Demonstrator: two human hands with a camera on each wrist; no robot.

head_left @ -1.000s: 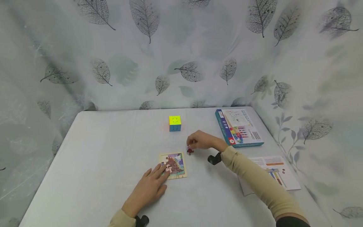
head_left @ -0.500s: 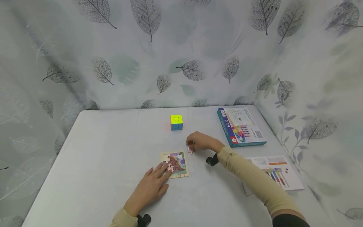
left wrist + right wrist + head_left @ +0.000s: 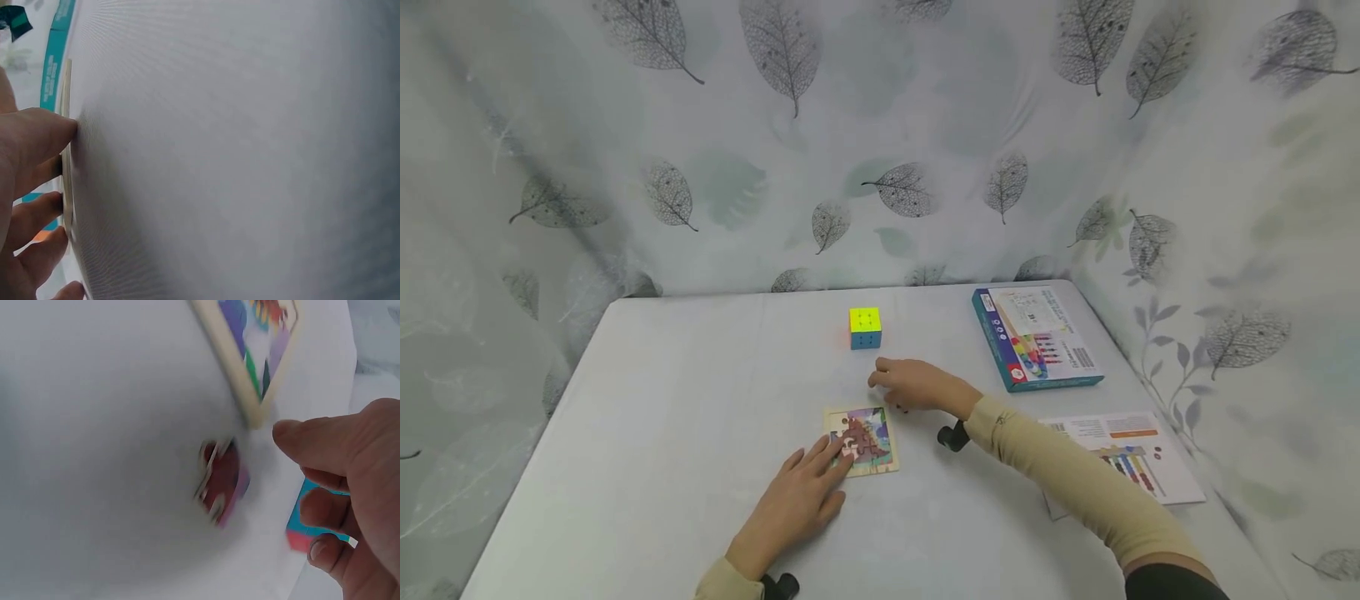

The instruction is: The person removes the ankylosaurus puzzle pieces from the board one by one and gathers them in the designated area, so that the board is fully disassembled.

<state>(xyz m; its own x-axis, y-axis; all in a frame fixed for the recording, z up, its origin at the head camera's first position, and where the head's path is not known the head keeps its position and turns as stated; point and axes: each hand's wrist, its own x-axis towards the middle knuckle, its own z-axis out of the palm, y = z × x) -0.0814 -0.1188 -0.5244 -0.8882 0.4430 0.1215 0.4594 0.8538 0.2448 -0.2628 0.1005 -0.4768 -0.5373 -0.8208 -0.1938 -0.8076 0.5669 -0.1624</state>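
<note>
Lying across the near left part of a wooden jigsaw frame (image 3: 872,469), the left hand (image 3: 797,500) has its fingers straight and a little spread, presumably to keep the frame from sliding on the white-covered worktop (image 3: 662,433). Inside that pale, flat border, a reddish-brown creature stands against purple, blue and green; lighter patches by the fingertips may be unfilled spots. Just beyond the frame's right side is a loose jigsaw piece (image 3: 224,481), likely kept close for easy reach: knobbed, brownish red with a purple edge, somewhat blurred. Above it hangs the right hand (image 3: 921,385), fingers loosely bent, thumb apart from them, gripping nothing. Farther back, a yellow-topped puzzle cube (image 3: 865,327) stands well apart, seemingly set aside to leave working room.
</note>
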